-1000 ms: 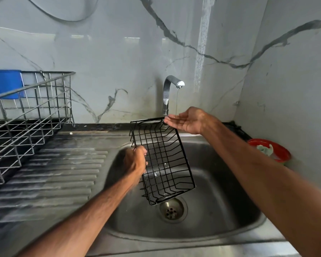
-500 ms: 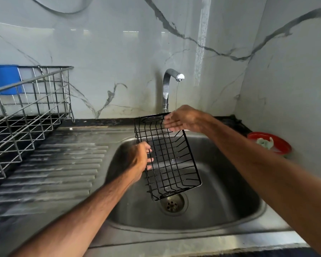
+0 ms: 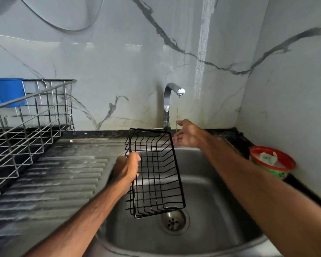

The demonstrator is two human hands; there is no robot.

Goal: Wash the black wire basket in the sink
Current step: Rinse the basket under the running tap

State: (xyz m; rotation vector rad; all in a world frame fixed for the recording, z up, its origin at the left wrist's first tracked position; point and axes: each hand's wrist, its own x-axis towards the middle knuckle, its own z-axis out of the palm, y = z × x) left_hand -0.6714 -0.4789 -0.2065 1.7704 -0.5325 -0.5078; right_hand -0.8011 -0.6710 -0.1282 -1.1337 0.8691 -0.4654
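Left hand (image 3: 127, 168) gripping black wire basket (image 3: 156, 175) (tilted), over sink (image 3: 220, 210)

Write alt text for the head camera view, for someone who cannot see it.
A person's left hand grips a black wire basket, tilted over a steel sink, while the open right hand reaches under a thin stream of water from the tap. A metal dish rack stands to the left.
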